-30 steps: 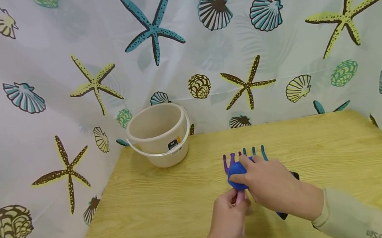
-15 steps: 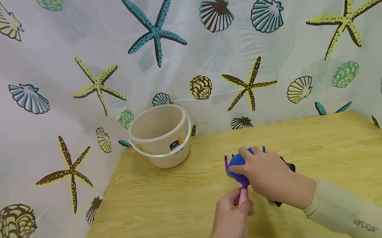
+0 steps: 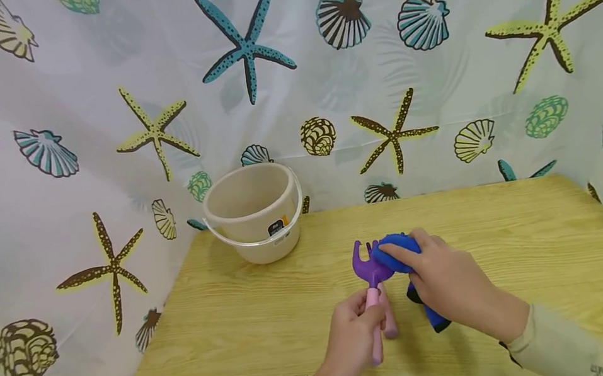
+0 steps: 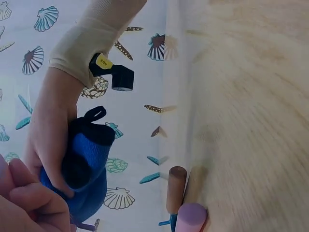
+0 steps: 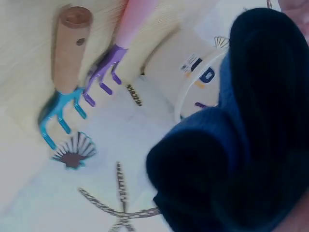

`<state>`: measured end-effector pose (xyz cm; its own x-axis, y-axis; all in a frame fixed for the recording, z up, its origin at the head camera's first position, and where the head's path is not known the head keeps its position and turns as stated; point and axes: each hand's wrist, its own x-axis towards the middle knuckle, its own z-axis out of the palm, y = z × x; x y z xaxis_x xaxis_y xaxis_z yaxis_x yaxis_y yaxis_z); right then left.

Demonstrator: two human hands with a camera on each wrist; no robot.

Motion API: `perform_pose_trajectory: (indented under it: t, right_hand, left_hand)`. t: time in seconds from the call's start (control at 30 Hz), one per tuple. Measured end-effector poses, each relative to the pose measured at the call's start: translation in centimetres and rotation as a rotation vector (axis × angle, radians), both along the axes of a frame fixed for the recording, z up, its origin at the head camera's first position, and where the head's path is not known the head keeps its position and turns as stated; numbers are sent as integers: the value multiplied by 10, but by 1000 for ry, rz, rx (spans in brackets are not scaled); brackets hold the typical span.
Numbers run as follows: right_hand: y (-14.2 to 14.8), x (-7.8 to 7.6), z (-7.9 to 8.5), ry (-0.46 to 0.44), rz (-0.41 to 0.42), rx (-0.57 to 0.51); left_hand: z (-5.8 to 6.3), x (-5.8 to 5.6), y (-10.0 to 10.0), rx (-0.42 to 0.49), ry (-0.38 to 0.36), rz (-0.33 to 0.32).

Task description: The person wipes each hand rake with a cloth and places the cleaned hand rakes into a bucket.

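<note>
My left hand (image 3: 350, 337) grips the pink handle of a small hand rake with a purple head (image 3: 368, 271). The prongs point away from me, partly covered on their right side. A folded blue cloth (image 3: 398, 254) with black edging is bunched in my right hand (image 3: 453, 276), against those prongs. Its black hanging loop (image 4: 96, 113) shows in the left wrist view. Lying under the held tool is a second pink-handled rake (image 5: 107, 70) with purple prongs. Beside that one lies a teal rake with a wooden handle (image 5: 72, 48), hidden by my right hand in the head view.
A beige bucket (image 3: 255, 254) with a white handle stands at the back left of the wood-grain table (image 3: 229, 337). A white curtain (image 3: 291, 107) printed with starfish and shells hangs behind the table and along its sides.
The cloth, which covered most of the held rake's head half a second ago, has slid right and exposes the purple prongs. The rake has turned slightly left, revealing the other pink handle below.
</note>
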<state>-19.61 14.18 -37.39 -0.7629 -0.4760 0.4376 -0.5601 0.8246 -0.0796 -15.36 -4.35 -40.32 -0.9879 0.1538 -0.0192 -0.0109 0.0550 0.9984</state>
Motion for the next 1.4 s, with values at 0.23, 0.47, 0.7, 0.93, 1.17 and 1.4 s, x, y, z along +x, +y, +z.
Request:
perform_pose_trajectory:
  t: [0.23,0.47,0.7,0.93,1.17,1.4]
  right_hand:
    - [21,-3,14,-3,33,-147]
    - [34,9,26,-33,40,-149]
    - [41,25,25,-48,31,-125]
    - [48,43,28,-55,18,-119]
    - [58,51,27,-77,7,-119]
    - [61,52,23,-87,-12,-101]
  left_hand:
    - [23,-23,-28,-46,12,7]
    - [78,-79,-87,-277,121,21]
    - [129,-146,-139,-577,105,-45]
    - [160,-198,-161,-794,59,-106]
    - [176,-230,-159,-977,-1,-106]
    - [171,-248,-163,-1164,-36,-126]
